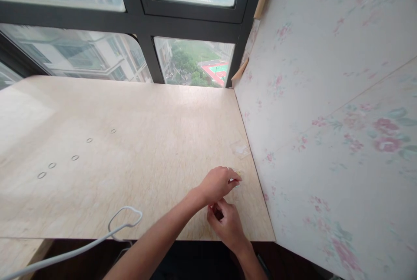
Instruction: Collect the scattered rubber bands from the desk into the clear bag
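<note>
My left hand reaches over the right part of the marble-patterned tabletop, its fingertips pinched at a small pile of thin, pale and yellowish items. What sits between those fingertips is too small to name. Just below, nearer the front edge, my right hand is curled with thumb and fingertips together; anything in it is hidden. Several thin rings lie spaced out in a slanting row on the left of the tabletop, among them a near ring and a far ring.
A clear plastic bag lies beyond my hands, near the floral wall on the right. A white cable loops over the front edge at the left. Dark-framed windows stand behind the tabletop.
</note>
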